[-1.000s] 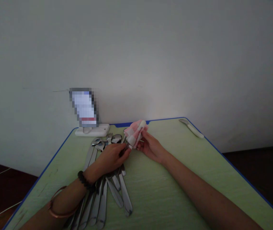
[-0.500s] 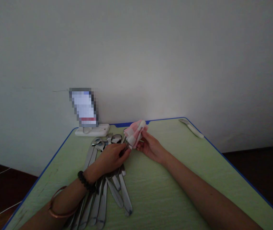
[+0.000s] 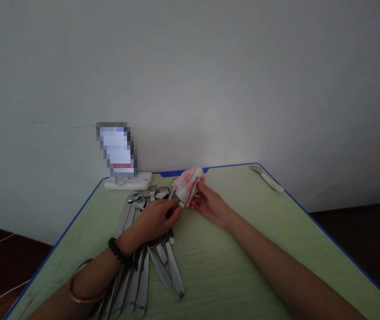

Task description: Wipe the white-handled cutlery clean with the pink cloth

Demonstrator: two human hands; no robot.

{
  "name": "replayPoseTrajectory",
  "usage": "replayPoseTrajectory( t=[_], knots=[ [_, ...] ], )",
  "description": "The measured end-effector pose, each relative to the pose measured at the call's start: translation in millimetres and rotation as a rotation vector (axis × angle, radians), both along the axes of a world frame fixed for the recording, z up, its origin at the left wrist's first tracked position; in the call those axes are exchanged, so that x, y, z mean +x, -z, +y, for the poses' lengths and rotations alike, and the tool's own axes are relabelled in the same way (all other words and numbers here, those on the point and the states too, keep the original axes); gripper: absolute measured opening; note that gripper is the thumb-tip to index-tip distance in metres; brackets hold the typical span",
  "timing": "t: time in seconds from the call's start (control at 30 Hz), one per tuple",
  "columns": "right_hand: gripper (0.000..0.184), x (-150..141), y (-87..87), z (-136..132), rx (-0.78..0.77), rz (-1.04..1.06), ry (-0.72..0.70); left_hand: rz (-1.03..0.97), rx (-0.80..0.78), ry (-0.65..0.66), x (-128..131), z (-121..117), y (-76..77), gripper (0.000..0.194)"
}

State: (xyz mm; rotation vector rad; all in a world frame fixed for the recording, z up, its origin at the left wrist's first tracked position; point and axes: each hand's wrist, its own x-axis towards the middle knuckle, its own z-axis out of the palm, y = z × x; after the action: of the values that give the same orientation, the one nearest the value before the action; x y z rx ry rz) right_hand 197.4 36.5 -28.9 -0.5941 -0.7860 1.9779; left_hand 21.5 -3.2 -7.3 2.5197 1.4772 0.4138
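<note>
My left hand (image 3: 155, 218) is closed around the thin metal piece of cutlery (image 3: 176, 203). A pink and white cloth (image 3: 187, 183) covers the far end of that piece, so its kind is hidden. From the right, my right hand (image 3: 214, 206) pinches the cloth around it, fingers closed. Beneath my left hand and forearm lies a pile of metal cutlery, its handles fanned towards me. Several spoon heads, among them a round spoon (image 3: 162, 192), and a fork (image 3: 152, 190) show at the pile's far end.
On the green, blue-edged table (image 3: 216, 266), a white stand (image 3: 128, 181) holds a blurred-out lit screen (image 3: 116, 149) at the back left. A piece of cutlery with a white handle (image 3: 271, 182) lies by the far right corner. Behind the table rises a grey wall (image 3: 190, 80).
</note>
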Motion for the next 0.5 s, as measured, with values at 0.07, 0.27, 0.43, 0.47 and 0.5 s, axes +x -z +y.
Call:
replayPoseTrajectory(
  t=[0.07, 0.27, 0.43, 0.47, 0.5],
  knots=[
    [0.033, 0.0, -0.8, -0.3, -0.002, 0.000, 0.000, 0.003, 0.002, -0.003, -0.2, -0.5, 0.1, 0.030],
    [0.034, -0.1, -1.3, -0.9, -0.006, -0.003, 0.000, 0.010, -0.007, 0.004, -0.3, -1.3, -0.8, 0.031],
    [0.034, 0.3, -0.8, -0.9, 0.004, -0.006, -0.002, 0.009, 0.000, 0.006, 0.2, 0.0, -0.7, 0.032],
    [0.034, 0.4, -0.8, -0.9, 0.006, -0.006, -0.001, 0.010, 0.001, 0.007, 0.3, 0.2, -0.6, 0.032],
    [0.034, 0.4, -0.7, -0.8, 0.007, -0.004, 0.002, 0.012, 0.002, 0.005, 0.4, 0.2, -0.6, 0.032]
  ],
)
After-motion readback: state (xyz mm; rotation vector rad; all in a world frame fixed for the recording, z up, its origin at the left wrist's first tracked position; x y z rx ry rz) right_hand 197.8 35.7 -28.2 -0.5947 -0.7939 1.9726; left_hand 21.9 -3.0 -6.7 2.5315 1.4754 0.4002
